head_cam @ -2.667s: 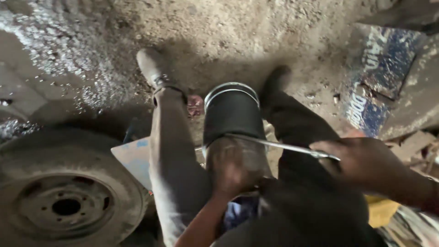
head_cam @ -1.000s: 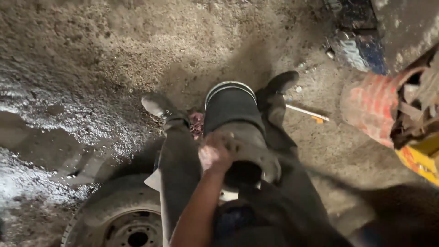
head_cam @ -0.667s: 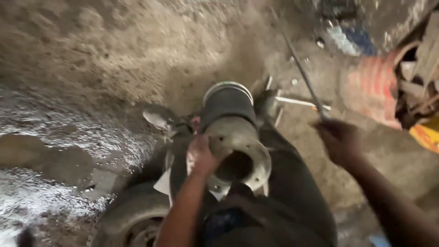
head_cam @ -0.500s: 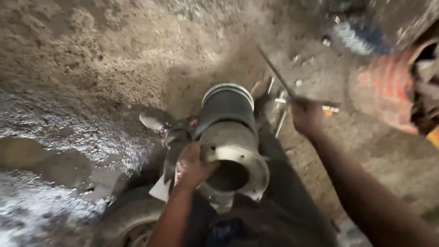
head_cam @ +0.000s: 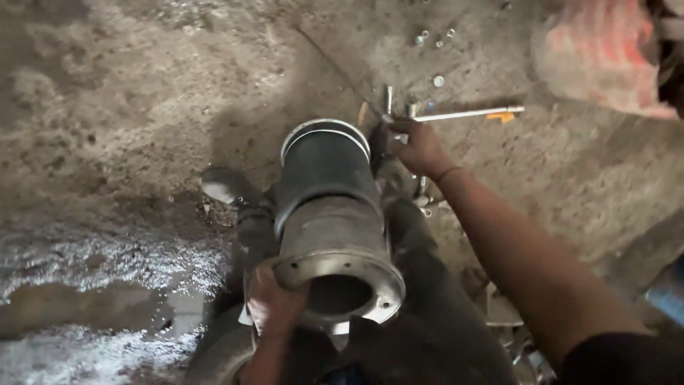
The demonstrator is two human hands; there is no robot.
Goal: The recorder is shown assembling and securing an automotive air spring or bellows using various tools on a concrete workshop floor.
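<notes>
Surroundings: the ground (head_cam: pixel 142 107) is rough, dusty concrete, with a wet, glistening patch (head_cam: pixel 85 271) at lower left. A long metal wrench (head_cam: pixel 463 114) with an orange mark near its far end lies flat on the ground beyond my right hand. Several small nuts (head_cam: pixel 431 39) lie scattered farther out, well apart from the wrench. A blurred orange-red sack (head_cam: pixel 605 57) occupies the upper right corner. Part of a tyre (head_cam: pixel 217 356) shows at the bottom edge, below my left leg.

Obstructions: my two legs (head_cam: pixel 427 285) flank the workpiece, and my left shoe (head_cam: pixel 224 187) points outward just beside it.

Workpiece: the air spring (head_cam: pixel 328 214) lies between my legs, tilted, its open end toward me. The far section is a black rubber bellows with a bright metal rim; the near section is a dull grey metal piston ending in a flared flange with bolt holes around a dark bore.

Fingers: my left hand (head_cam: pixel 274 306) has its fingers clenched on the flange edge. My right hand (head_cam: pixel 420 146) reaches past the far rim, fingers curled over small metal pieces on the ground; I cannot tell whether they grasp anything.
</notes>
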